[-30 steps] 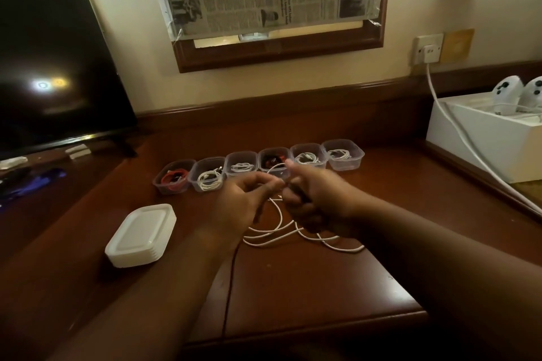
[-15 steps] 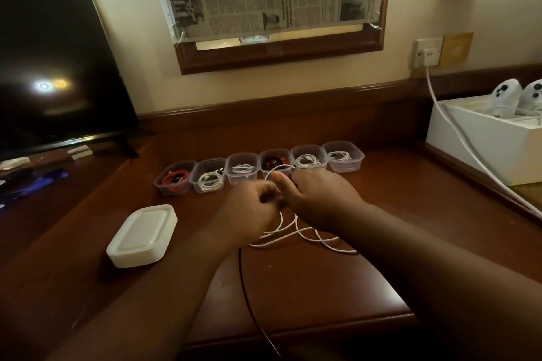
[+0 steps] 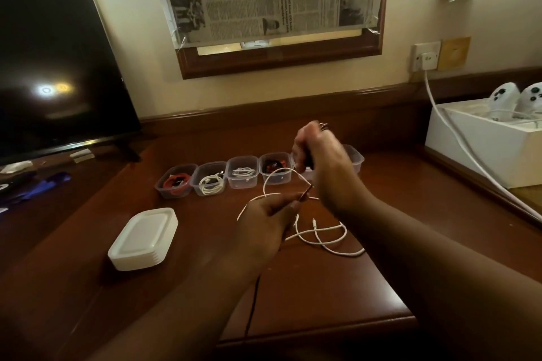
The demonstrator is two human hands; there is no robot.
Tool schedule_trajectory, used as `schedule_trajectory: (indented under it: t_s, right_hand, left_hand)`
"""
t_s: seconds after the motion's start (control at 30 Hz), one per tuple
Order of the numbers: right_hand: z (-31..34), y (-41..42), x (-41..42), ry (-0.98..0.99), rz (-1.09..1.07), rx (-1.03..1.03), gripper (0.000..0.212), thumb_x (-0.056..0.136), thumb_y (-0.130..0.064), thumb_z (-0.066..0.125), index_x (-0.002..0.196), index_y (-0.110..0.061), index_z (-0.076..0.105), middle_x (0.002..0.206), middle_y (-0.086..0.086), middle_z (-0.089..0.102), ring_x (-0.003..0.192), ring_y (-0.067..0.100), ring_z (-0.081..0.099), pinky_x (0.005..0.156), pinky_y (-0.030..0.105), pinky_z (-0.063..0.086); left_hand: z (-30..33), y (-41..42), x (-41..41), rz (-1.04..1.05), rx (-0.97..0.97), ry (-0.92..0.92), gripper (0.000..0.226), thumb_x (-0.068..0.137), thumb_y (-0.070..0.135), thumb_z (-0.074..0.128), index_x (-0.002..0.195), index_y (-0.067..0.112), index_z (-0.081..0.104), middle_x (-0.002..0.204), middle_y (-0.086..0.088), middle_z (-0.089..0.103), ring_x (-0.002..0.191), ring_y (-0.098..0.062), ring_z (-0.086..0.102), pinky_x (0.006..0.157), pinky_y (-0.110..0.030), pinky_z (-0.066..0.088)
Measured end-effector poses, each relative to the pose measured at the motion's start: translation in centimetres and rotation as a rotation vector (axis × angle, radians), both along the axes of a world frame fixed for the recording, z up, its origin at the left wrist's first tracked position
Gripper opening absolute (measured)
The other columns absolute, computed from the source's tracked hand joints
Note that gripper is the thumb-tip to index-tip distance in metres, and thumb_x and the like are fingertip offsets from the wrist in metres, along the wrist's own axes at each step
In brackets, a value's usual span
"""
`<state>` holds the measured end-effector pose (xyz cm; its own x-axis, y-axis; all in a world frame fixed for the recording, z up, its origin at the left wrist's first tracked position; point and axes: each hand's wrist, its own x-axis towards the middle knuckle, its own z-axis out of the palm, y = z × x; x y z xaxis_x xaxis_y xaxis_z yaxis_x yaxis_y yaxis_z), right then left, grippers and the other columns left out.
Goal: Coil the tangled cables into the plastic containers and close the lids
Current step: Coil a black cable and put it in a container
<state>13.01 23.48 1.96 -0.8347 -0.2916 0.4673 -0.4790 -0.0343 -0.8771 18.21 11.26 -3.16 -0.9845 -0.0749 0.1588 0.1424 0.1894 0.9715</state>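
From the head camera we look down on a dark reddish-brown wooden desk point(image 3: 308, 296). Our left hand point(image 3: 265, 221) hovers low over it, fingers curled around a thin white cable point(image 3: 319, 239), pinching it near the fingertips. Our right hand point(image 3: 321, 160) is raised above and just behind the left, fingers clenched around a higher stretch of the same cable, which arcs between the two hands. The rest of that cable lies in loose loops on the desk just beside the left hand, toward the right.

Behind the hands runs a row of small clear plastic containers point(image 3: 242, 176), all lidless, touching side by side. The leftmost holds a red cable point(image 3: 176, 183), the next a coiled white cable point(image 3: 210, 184), the third another white one, the fourth something dark and red. The right hand partly hides the containers farther right, so we cannot tell their contents.

A stack of white rectangular plastic lids point(image 3: 143, 239) sits on the desk to the left, well apart from the row. A black television screen point(image 3: 55, 53) stands far left, a white open box point(image 3: 481, 141) far right, and a newspaper-covered wooden frame point(image 3: 272, 0) hangs on the wall.
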Motion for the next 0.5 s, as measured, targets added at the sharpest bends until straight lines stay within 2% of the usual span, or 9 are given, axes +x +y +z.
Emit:
schedule_trajectory:
  t_s: [0.03, 0.07, 0.13, 0.2, 0.27, 0.33, 0.4, 0.5]
  right_hand:
    - [-0.3, -0.2, 0.1, 0.19, -0.148, 0.318, 0.04, 0.106, -0.038, 0.027, 0.097, -0.007, 0.051, 0.084, 0.0, 0.046, 0.073, 0.018, 0.042, 0.07, 0.03, 0.04]
    - [-0.7, -0.3, 0.1, 0.258, -0.207, 0.533, 0.04, 0.105, -0.042, 0.031, 0.096, -0.01, 0.052, 0.086, 0.0, 0.05, 0.073, 0.017, 0.046, 0.07, 0.03, 0.043]
    - [-1.4, -0.4, 0.5, 0.275, -0.221, 0.738, 0.04, 0.101, -0.052, 0.034, 0.086, -0.018, 0.05, 0.082, 0.0, 0.053, 0.07, 0.014, 0.05, 0.063, 0.03, 0.044]
    - [-1.9, -0.6, 0.7, 0.252, -0.212, 0.847, 0.048, 0.101, -0.057, 0.029, 0.077, -0.021, 0.049, 0.072, -0.001, 0.053, 0.062, 0.013, 0.048, 0.055, 0.03, 0.037]
    - [-2.1, -0.7, 0.9, 0.13, -0.109, 0.812, 0.058, 0.101, -0.059, 0.023, 0.067, -0.019, 0.048, 0.059, -0.003, 0.048, 0.051, 0.012, 0.041, 0.053, 0.03, 0.031]
    - [-1.8, -0.5, 1.2, -0.067, 0.068, 0.655, 0.067, 0.101, -0.061, 0.019, 0.059, -0.017, 0.047, 0.049, -0.004, 0.041, 0.042, 0.009, 0.034, 0.05, 0.029, 0.029]
    - [-1.4, 0.0, 1.4, -0.306, 0.308, 0.433, 0.069, 0.1, -0.064, 0.019, 0.056, -0.016, 0.042, 0.046, -0.003, 0.034, 0.039, 0.012, 0.027, 0.045, 0.027, 0.023]
    - [-0.8, 0.7, 1.4, -0.54, 0.584, 0.131, 0.064, 0.099, -0.062, 0.024, 0.055, -0.016, 0.036, 0.047, -0.001, 0.024, 0.041, 0.014, 0.018, 0.044, 0.029, 0.014]
  left_hand:
    - [0.3, -0.3, 0.0, 0.008, -0.131, 0.051, 0.023, 0.099, 0.013, 0.056, 0.097, 0.03, 0.073, 0.053, 0.013, 0.054, 0.046, -0.002, 0.043, 0.047, -0.016, 0.034]
    - [0.8, -0.7, -0.1, 0.017, -0.263, 0.116, 0.024, 0.098, 0.013, 0.058, 0.092, 0.033, 0.071, 0.057, 0.014, 0.059, 0.05, -0.001, 0.05, 0.049, -0.014, 0.038]
    - [1.4, -1.8, -0.2, 0.053, -0.478, 0.237, 0.023, 0.096, 0.011, 0.062, 0.086, 0.03, 0.069, 0.07, 0.012, 0.067, 0.062, -0.002, 0.062, 0.055, -0.017, 0.047]
    - [1.9, -2.8, -0.6, 0.115, -0.562, 0.317, 0.011, 0.088, 0.009, 0.07, 0.089, 0.02, 0.073, 0.075, 0.011, 0.069, 0.071, -0.002, 0.067, 0.06, -0.024, 0.053]
    - [2.3, -3.5, -0.8, 0.152, -0.598, 0.375, 0.014, 0.08, 0.011, 0.079, 0.091, 0.019, 0.075, 0.075, 0.011, 0.07, 0.071, -0.002, 0.068, 0.063, -0.024, 0.057]
    - [2.9, -3.6, -0.7, 0.113, -0.521, 0.35, 0.011, 0.079, 0.014, 0.081, 0.089, 0.016, 0.075, 0.073, 0.004, 0.072, 0.069, -0.009, 0.071, 0.066, -0.032, 0.06]
    - [3.1, -3.5, -0.7, 0.059, -0.32, 0.287, 0.012, 0.081, 0.021, 0.079, 0.087, 0.014, 0.071, 0.069, -0.003, 0.07, 0.065, -0.022, 0.069, 0.062, -0.039, 0.059]
    - [2.3, -3.0, -1.1, 0.014, 0.125, 0.195, 0.023, 0.074, 0.037, 0.08, 0.083, 0.017, 0.073, 0.066, -0.01, 0.059, 0.054, -0.026, 0.05, 0.055, -0.033, 0.037]
